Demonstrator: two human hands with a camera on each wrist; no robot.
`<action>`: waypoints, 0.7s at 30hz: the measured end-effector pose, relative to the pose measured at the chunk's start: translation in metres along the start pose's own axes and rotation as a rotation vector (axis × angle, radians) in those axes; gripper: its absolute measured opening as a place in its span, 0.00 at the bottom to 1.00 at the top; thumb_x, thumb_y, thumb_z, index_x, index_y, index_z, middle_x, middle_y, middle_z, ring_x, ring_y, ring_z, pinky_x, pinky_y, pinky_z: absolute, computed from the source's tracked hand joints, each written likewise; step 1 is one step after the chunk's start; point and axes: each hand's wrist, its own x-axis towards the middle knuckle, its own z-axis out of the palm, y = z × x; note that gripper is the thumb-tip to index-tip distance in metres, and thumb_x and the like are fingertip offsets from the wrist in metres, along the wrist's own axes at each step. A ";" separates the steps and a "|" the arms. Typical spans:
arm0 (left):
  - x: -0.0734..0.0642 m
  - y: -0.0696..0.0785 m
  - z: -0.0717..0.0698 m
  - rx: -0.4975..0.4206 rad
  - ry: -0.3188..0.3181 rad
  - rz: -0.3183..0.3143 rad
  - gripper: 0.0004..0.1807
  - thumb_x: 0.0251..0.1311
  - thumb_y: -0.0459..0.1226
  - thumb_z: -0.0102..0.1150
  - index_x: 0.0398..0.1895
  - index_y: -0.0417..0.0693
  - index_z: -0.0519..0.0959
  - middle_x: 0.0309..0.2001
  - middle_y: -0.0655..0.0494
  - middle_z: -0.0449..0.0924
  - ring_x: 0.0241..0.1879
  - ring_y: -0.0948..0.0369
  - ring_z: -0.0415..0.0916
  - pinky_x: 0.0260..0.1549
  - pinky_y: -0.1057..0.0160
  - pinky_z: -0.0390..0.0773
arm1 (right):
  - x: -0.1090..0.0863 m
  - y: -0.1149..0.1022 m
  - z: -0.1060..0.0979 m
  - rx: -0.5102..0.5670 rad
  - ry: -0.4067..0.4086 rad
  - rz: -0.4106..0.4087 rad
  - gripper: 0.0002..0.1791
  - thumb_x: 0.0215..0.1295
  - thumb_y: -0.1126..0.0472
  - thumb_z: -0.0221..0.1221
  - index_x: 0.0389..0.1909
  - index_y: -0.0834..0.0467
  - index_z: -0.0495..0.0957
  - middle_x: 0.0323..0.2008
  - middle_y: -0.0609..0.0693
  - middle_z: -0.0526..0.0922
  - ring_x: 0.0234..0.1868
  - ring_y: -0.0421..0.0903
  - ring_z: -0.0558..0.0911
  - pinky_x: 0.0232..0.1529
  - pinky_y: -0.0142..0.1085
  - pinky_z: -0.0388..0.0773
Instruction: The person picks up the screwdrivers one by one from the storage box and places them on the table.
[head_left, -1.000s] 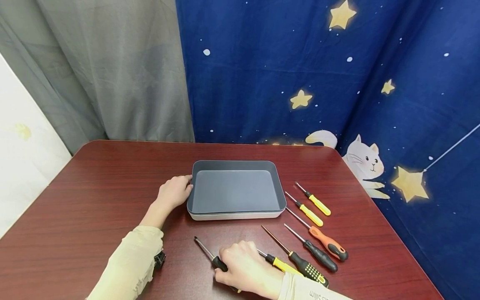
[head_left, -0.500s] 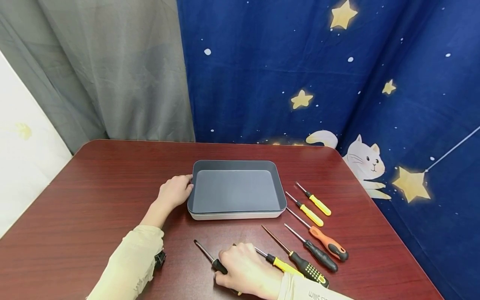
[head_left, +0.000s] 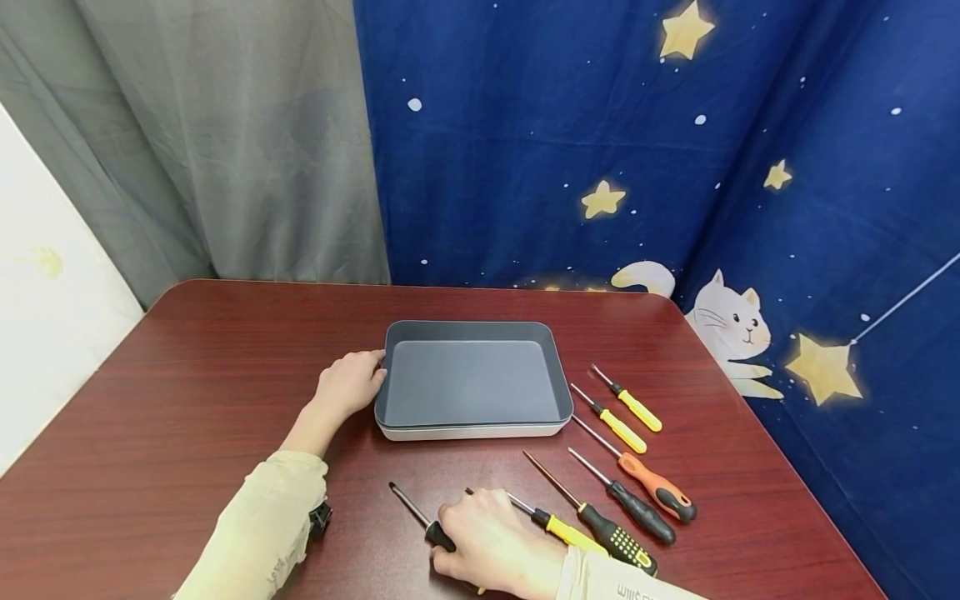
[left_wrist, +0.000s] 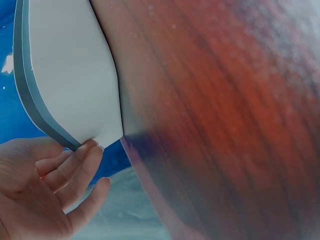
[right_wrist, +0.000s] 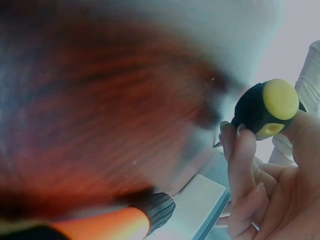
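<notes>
My left hand [head_left: 349, 385] grips the left side of a grey rectangular baking tray [head_left: 471, 432], fingertips against its pale outer wall in the left wrist view. In front of the tray, my right hand [head_left: 491, 537] holds a black-and-yellow screwdriver [right_wrist: 260, 107] by its handle. The steel shaft of this screwdriver points away to the left, low over the table; whether it touches the wood is hard to tell. Part of its handle is hidden under the hand. Close beside that hand lies a yellow-handled screwdriver [head_left: 573, 533], its shaft partly covered by the fingers.
Right of centre lie a black screwdriver with yellow dots [head_left: 618, 540], a black screwdriver [head_left: 640, 512] and an orange-and-black screwdriver [head_left: 656, 486]. Two small yellow screwdrivers [head_left: 624, 431] lie right of the tray. Curtains [head_left: 517, 167] hang behind the reddish-brown table [head_left: 187, 400].
My right hand and the black-and-yellow screwdriver have shifted slightly towards me, and the tip of the shaft has drawn back a little. The left hand and the tray stay in place.
</notes>
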 end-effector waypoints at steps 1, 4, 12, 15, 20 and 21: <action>0.000 0.000 0.000 0.000 0.002 0.000 0.20 0.58 0.35 0.50 0.54 0.38 0.71 0.48 0.39 0.73 0.41 0.42 0.72 0.30 0.43 0.70 | 0.000 0.000 0.000 0.000 -0.006 0.001 0.17 0.42 0.47 0.59 0.08 0.47 0.63 0.08 0.39 0.61 0.12 0.39 0.65 0.10 0.35 0.54; -0.001 0.000 0.000 -0.001 0.006 0.000 0.20 0.58 0.35 0.50 0.54 0.38 0.71 0.48 0.39 0.73 0.41 0.42 0.72 0.30 0.43 0.70 | 0.000 0.000 0.000 -0.001 -0.018 0.002 0.17 0.42 0.47 0.59 0.09 0.47 0.63 0.08 0.39 0.61 0.12 0.39 0.65 0.10 0.35 0.54; -0.002 0.001 -0.001 0.001 0.012 0.000 0.20 0.58 0.35 0.50 0.53 0.37 0.71 0.48 0.40 0.73 0.42 0.42 0.72 0.31 0.43 0.70 | 0.000 -0.001 0.003 -0.017 -0.006 0.002 0.16 0.42 0.48 0.60 0.09 0.47 0.64 0.08 0.38 0.62 0.12 0.37 0.66 0.11 0.35 0.57; -0.002 0.001 -0.001 0.003 0.015 -0.002 0.20 0.58 0.35 0.50 0.53 0.37 0.71 0.48 0.40 0.73 0.42 0.42 0.72 0.31 0.42 0.70 | 0.000 -0.002 0.004 -0.021 0.002 0.005 0.16 0.42 0.48 0.60 0.09 0.48 0.65 0.08 0.38 0.63 0.12 0.37 0.66 0.12 0.34 0.57; -0.002 0.001 -0.001 0.004 0.020 -0.003 0.20 0.58 0.35 0.49 0.53 0.37 0.71 0.48 0.40 0.73 0.42 0.42 0.72 0.31 0.42 0.70 | -0.001 -0.002 0.004 -0.027 0.013 0.010 0.16 0.41 0.47 0.60 0.09 0.47 0.65 0.08 0.38 0.63 0.12 0.38 0.66 0.12 0.34 0.56; -0.002 0.001 -0.001 0.004 0.019 -0.004 0.20 0.58 0.35 0.49 0.53 0.37 0.71 0.48 0.40 0.73 0.42 0.42 0.72 0.31 0.42 0.70 | -0.001 -0.002 0.005 -0.025 0.011 0.011 0.16 0.41 0.47 0.60 0.09 0.47 0.65 0.08 0.39 0.63 0.12 0.38 0.66 0.12 0.34 0.56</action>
